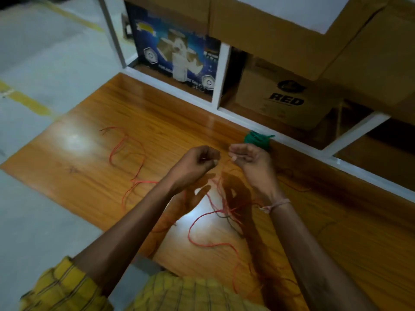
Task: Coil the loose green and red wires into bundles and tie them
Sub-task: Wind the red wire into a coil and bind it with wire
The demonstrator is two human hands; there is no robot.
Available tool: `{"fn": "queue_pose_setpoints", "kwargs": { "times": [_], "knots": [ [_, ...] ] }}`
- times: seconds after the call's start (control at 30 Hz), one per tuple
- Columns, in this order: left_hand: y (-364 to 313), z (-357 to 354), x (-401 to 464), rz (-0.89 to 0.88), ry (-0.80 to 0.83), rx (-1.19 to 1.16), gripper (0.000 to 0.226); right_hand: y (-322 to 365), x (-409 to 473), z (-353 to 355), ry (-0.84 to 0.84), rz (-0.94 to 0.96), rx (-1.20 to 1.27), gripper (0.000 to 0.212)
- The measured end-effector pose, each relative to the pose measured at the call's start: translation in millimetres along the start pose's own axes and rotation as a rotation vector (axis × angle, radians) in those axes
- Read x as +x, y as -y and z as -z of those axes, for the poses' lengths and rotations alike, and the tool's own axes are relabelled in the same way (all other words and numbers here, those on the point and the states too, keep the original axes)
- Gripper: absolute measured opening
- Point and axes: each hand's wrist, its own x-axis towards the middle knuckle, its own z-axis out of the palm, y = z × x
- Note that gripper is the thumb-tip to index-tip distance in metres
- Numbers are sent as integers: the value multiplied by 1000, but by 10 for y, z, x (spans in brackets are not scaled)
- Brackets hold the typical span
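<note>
Sprawling loose over the wooden table (94, 176) is the red wire (134, 158). Left hand (197, 162) and right hand (249, 159) are raised close together, curled fingers of each pinching a strand of it. Green wire bundle (258, 139) sits just behind the right hand, by the table's far edge.

Loose red wire (202, 230) sprawls in tangled loops across the table — green wire (258, 139) already bundled near its far edge.

"RED" stands in black on the brown cardboard box (284, 95); other print is unreadable.
</note>
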Motion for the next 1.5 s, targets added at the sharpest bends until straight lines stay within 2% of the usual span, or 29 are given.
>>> {"fn": "queue_pose_setpoints", "kwargs": {
  "times": [0.17, 0.4, 0.5, 0.57, 0.63, 0.67, 0.73, 0.83, 0.93, 1.0, 1.2, 1.3, 1.4, 1.5],
  "knots": [
    [165, 475, -347, 26, 31, 29, 24, 92, -37, -541, 45, -13, 9, 26],
    [456, 1170, -603, 46, -111, 91, 16, 143, 107, -1371, 148, -23, -4, 20],
    [624, 1414, -670, 5, -257, 148, 8, 172, 174, -1730, 165, 3, -50, 18],
    [729, 1542, -715, -45, -438, 204, 6, 228, 229, -1931, 174, 37, -112, 21],
    [874, 1676, -722, -37, -603, 284, 17, 319, 287, -2103, 205, 76, -195, 29],
    [987, 1750, -686, 9, -624, 328, 28, 338, 336, -2184, 219, 107, -241, 35],
    [1162, 1878, -612, 156, -538, 414, 45, 376, 425, -2336, 264, 151, -318, 46],
    [1322, 1948, -511, 212, -372, 504, 40, 390, 529, -2490, 354, 106, -357, 51],
    [1285, 1874, -512, 120, -285, 437, 18, 309, 571, -2486, 368, 86, -376, 33],
    [1241, 1840, -539, 48, -241, 356, 15, 275, 529, -2362, 349, 108, -319, 15],
    [1067, 1731, -572, -177, 23, 333, 16, 409, 250, -1539, 366, -7, 153, 19],
    [994, 1583, -484, -318, 87, 432, 22, 404, 182, -1203, 282, -106, 331, 23],
    [880, 1441, -347, -402, 125, 570, 17, 311, 184, -1037, 117, -116, 343, 27],
    [685, 1324, -326, -475, 145, 511, 16, 240, 191, -953, -41, -130, 278, 28]
  ]
}}
